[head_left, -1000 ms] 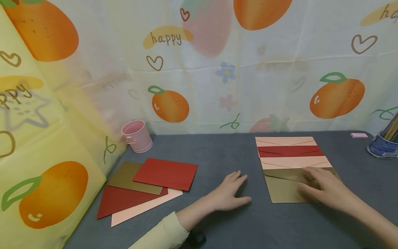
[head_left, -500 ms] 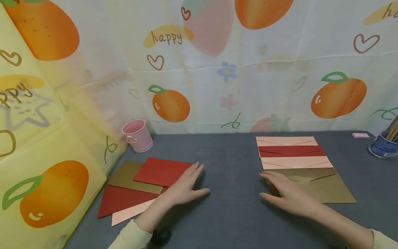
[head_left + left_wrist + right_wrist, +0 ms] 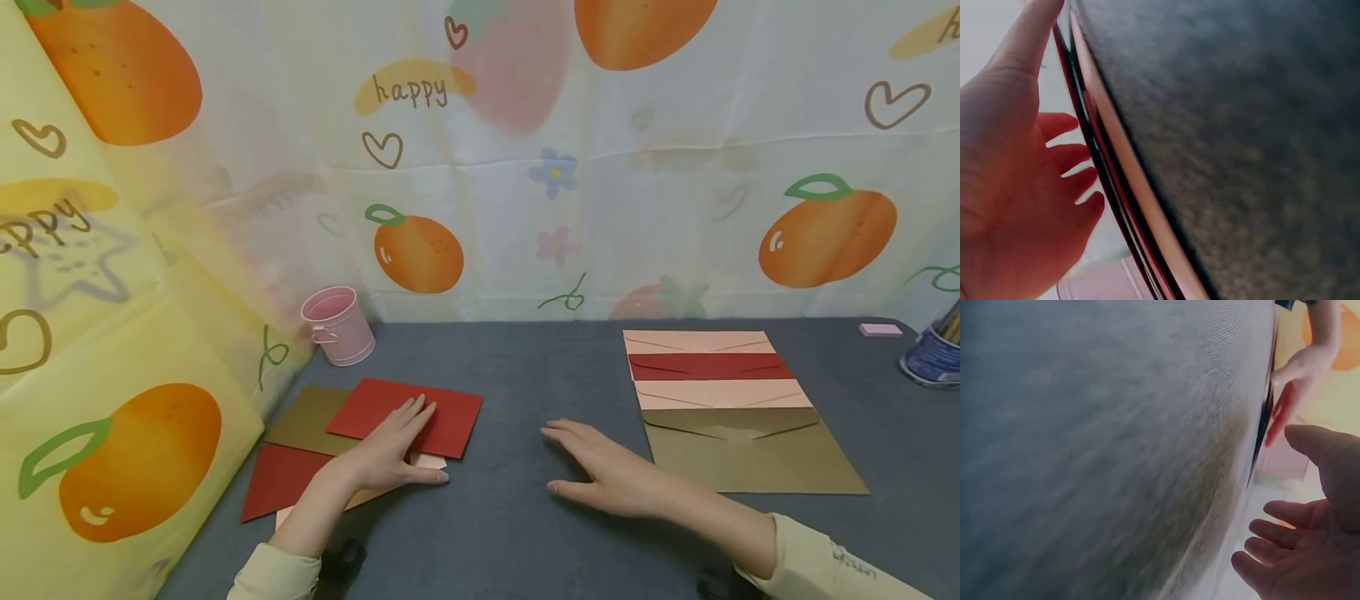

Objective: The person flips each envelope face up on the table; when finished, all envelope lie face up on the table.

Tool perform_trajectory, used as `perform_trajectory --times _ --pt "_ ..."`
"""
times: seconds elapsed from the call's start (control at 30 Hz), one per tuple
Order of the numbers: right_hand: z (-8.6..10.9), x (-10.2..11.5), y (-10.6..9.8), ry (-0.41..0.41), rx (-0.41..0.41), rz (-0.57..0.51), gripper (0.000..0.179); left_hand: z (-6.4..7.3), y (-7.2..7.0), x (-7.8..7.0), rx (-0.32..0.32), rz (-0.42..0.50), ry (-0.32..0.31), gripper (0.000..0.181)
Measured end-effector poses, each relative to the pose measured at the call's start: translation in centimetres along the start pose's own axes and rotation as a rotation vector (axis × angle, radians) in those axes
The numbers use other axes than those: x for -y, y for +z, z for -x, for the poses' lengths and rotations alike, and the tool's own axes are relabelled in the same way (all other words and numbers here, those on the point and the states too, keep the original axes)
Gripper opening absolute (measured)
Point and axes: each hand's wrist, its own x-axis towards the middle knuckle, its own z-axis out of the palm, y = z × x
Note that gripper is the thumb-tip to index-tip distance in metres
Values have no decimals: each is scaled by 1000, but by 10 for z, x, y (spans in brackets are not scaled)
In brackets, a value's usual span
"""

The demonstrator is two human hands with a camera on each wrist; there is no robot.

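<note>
My left hand [image 3: 390, 450] is over the loose pile at the left, its extended fingers above or on the bright red envelope [image 3: 453, 417]; contact is hard to tell. Under and around that one lie an olive-gold envelope [image 3: 303, 417], a dark red envelope [image 3: 281, 479] and a pale pink envelope [image 3: 427, 461]. In the left wrist view the fingers [image 3: 1072, 153] hold nothing. My right hand [image 3: 600, 475] hovers over the dark table left of the overlapped row, fingers extended and holding nothing. That row has a gold envelope [image 3: 765, 467] in front, with pink and red envelopes [image 3: 708, 367] behind.
A small pink bucket [image 3: 341, 329] stands at the back left of the dark table [image 3: 517, 550]. At the back right are a pink eraser-like block [image 3: 881, 330] and a blue pot [image 3: 933, 354] holding sticks. A fruit-print cloth [image 3: 510, 208] hangs behind.
My left hand has moved left from mid-table to over the loose pile. My right hand has left the gold envelope and moved left. The gold envelope's right edge now extends farther right.
</note>
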Motion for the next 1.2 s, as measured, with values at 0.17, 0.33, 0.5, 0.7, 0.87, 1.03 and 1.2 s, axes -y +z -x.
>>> perform_trajectory --times 0.17,0.33,0.5,0.7,0.87,1.03,1.2 --pt "-16 6 5 2 55 -11 69 4 0 3 -1 -26 -38 97" --pt "-29 11 9 -18 77 15 69 2 4 -5 -45 -96 14 84" --pt "-40 17 12 -58 87 52 71 -2 9 -18 -95 -245 98 70" --pt "-48 18 15 -96 112 105 76 -2 14 -28 -114 -319 220 60" --pt "-54 13 14 -98 147 193 82 -3 16 -28 -93 -257 332 60" --pt "-57 8 11 -52 192 242 84 -2 15 -24 -46 -173 298 71" --pt "-58 6 10 -75 178 321 78 -1 15 -18 -20 -160 191 82"
